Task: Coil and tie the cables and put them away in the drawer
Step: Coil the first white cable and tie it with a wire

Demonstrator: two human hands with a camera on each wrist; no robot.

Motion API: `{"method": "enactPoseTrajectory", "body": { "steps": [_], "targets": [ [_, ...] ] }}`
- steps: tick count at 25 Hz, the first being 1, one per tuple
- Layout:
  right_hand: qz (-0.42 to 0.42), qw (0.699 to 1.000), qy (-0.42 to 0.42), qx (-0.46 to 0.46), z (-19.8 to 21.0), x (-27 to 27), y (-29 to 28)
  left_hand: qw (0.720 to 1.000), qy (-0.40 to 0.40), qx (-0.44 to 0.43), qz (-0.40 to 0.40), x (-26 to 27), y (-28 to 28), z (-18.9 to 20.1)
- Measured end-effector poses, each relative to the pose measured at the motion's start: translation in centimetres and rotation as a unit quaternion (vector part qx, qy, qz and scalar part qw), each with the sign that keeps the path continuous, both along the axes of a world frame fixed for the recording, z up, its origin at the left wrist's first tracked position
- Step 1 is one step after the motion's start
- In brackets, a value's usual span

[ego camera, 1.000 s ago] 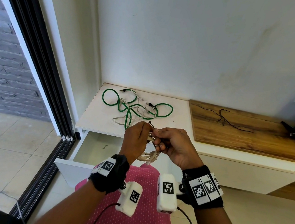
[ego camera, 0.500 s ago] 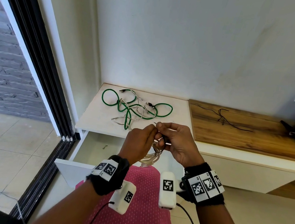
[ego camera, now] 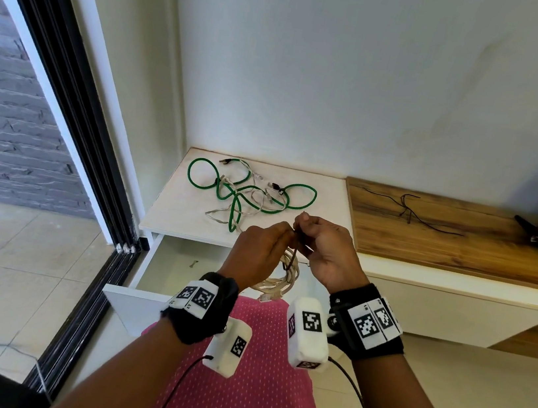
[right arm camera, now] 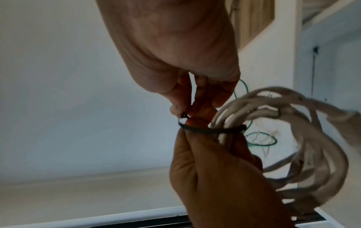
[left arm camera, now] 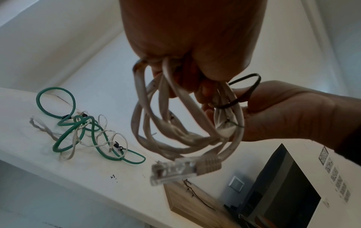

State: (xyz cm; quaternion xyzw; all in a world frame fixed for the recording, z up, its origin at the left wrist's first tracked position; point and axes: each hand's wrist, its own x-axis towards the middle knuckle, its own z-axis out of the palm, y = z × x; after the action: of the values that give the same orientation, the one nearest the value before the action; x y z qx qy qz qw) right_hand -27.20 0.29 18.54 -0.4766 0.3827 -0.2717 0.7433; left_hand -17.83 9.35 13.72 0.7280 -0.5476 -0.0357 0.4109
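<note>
Centre of the head view: the left hand (ego camera: 258, 254) grips the coiled white cable (ego camera: 281, 280) above the open drawer (ego camera: 162, 265), while the right hand (ego camera: 326, 250) pinches the black tie (right arm camera: 213, 131) looped round the bundle. The loop looks slack; should either grip ease before it is drawn tight, the coil would likely spring apart, its plug (left arm camera: 183, 168) dangling. The green cable (ego camera: 245, 190) lies tangled with thin white leads on the white table (ego camera: 328, 191), upper centre. The drawer below offers open room, its front edge near the person's lap
</note>
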Motion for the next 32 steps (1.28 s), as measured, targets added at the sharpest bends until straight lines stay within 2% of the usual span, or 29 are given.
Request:
{"method": "enactPoseTrajectory", "body": {
  "steps": [4,7,11,14,16,21,24,29,32],
  "targets": [
    [-0.048,0.997,-0.037,0.037,1.0,0.6,-1.5,0.999,0.033,0.011,-0.035,-0.2,0.3,0.1],
    [-0.075,0.985,-0.102,0.116,1.4,1.1,-2.5,0.997,0.071,0.016,-0.025,-0.1,0.2,-0.2],
    [-0.107,0.966,-0.175,0.156,2.0,1.7,-2.8,0.995,0.095,0.025,0.001,-0.2,0.0,0.2],
    [-0.102,0.960,-0.200,0.168,1.9,1.9,-3.0,0.982,0.183,-0.034,-0.023,0.0,0.3,0.0],
    [-0.094,0.959,-0.207,0.171,1.7,1.9,-3.1,0.971,0.230,-0.063,-0.032,-0.1,0.4,-0.2],
    [-0.054,0.963,-0.209,0.163,1.9,2.2,-3.2,0.958,0.280,-0.048,0.033,-0.7,0.2,-0.1],
    [-0.022,0.966,-0.209,0.149,1.6,2.1,-3.1,0.948,0.313,-0.045,0.021,-0.8,0.4,0.5],
    [0.008,0.971,-0.202,0.124,1.0,2.1,-2.9,0.943,0.329,-0.028,0.042,-1.1,0.2,1.0],
    [-0.006,0.977,-0.194,0.088,1.7,2.3,-3.5,0.940,0.336,0.005,0.051,-1.1,0.7,0.5]
  ]
}}
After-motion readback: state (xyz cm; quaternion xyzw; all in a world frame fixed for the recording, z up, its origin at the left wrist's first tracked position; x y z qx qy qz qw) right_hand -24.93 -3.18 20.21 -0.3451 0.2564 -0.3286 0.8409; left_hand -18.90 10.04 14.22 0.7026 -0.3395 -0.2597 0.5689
